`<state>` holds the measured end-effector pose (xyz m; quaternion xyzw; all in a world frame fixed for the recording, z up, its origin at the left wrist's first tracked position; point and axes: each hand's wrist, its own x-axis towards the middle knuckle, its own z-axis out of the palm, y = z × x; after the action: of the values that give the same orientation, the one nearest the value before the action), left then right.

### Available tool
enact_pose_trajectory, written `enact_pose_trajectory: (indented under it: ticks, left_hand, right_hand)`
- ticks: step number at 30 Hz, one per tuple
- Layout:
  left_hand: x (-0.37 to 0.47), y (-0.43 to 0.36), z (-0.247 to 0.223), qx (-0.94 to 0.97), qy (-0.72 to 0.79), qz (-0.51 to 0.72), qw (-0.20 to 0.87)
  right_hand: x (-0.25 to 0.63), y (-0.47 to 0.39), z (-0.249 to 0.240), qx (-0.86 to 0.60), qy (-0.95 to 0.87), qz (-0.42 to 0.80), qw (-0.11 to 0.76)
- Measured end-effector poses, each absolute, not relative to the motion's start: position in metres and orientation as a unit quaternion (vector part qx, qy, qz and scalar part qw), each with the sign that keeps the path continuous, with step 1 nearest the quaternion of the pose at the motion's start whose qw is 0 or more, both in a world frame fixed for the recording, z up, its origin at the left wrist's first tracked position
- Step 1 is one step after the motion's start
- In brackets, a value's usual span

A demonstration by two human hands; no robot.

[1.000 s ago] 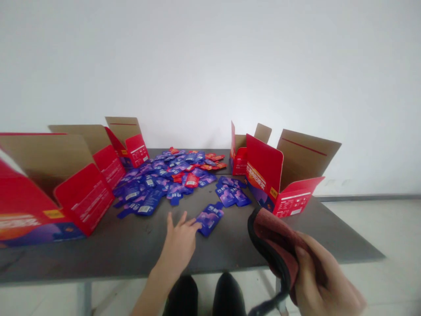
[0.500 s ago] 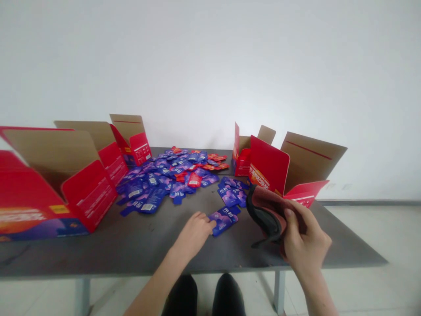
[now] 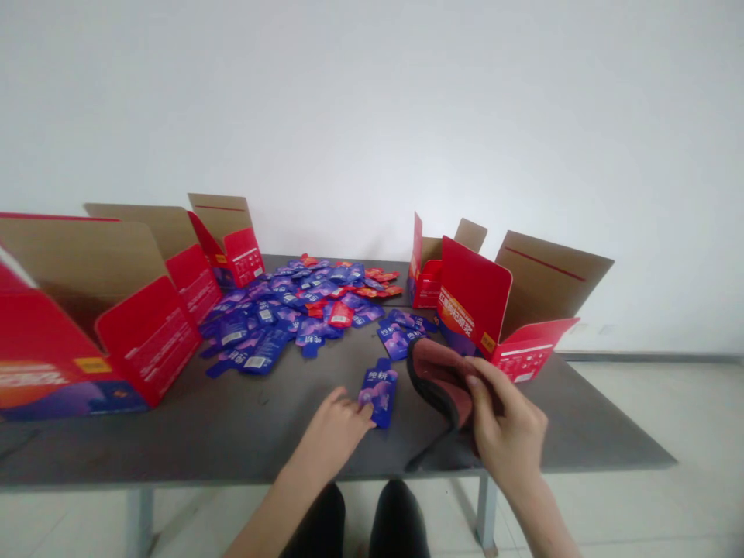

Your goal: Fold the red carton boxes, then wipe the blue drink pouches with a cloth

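- Red cardboard boxes [image 3: 148, 341] stand with their flaps up on our grey bench [image 3: 249, 434]: three in a row at left, two at right.
- Between the rows, towards the back, we see a heap of purple-blue and red pouches [image 3: 291, 310]; a small cluster of purple pouches [image 3: 393, 339] lies beside the nearer right-hand box [image 3: 459, 310].
- Our right hand [image 3: 511, 426] has thumb and fingers closed on a maroon cloth [image 3: 442, 368] with black edging, which partly hides the cluster from us.
- One single pouch [image 3: 380, 387], narrow end pointing away from us, is at the front part of the bench, just left of the cloth and apart from the heap.
- Our left hand [image 3: 337, 430] is beside it, curled fingers [image 3: 366, 412] touching its lower left side; we cannot tell whether they pinch it.
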<state>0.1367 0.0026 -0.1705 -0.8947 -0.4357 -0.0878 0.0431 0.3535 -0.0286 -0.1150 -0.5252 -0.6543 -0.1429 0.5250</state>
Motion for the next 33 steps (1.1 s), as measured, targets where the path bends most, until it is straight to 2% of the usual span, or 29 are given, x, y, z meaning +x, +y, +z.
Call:
enact_pose_trajectory:
  ticks: [2, 4, 8, 13, 15, 19, 26, 29, 33]
  left_hand:
    - [0.133, -0.014, -0.179, -0.887, -0.452, -0.078, 0.055]
    - [0.128, -0.026, -0.188, -0.881, -0.464, -0.075, 0.048]
    - [0.120, -0.036, -0.200, -0.861, -0.491, -0.128, 0.025]
    - [0.115, -0.037, -0.203, -0.871, -0.455, -0.160, 0.097]
    - [0.116, -0.035, -0.202, -0.873, -0.446, -0.151, 0.125]
    - [0.119, -0.031, -0.199, -0.876, -0.452, -0.132, 0.104]
    - [0.127, -0.039, -0.187, -0.843, -0.533, -0.068, 0.034]
    - [0.131, -0.044, -0.178, -0.832, -0.553, -0.049, 0.015]
    - [0.134, -0.045, -0.175, -0.820, -0.571, -0.035, -0.004]
  right_hand:
    - [0.330, -0.019, -0.128, -0.480, -0.737, -0.092, 0.467]
    - [0.302, -0.011, -0.142, -0.440, -0.817, -0.049, 0.369]
    - [0.265, 0.000, -0.155, -0.358, -0.915, -0.037, 0.181]
    - [0.262, 0.034, -0.156, -0.333, -0.937, -0.043, 0.092]
    - [0.260, 0.057, -0.157, -0.370, -0.925, -0.038, 0.082]
    - [0.256, 0.085, -0.150, -0.428, -0.898, -0.035, 0.096]
    - [0.269, 0.025, -0.122, -0.386, -0.903, -0.005, 0.188]
    - [0.274, 0.008, -0.132, -0.375, -0.906, -0.028, 0.195]
    - [0.281, 0.005, -0.154, -0.420, -0.872, -0.033, 0.250]
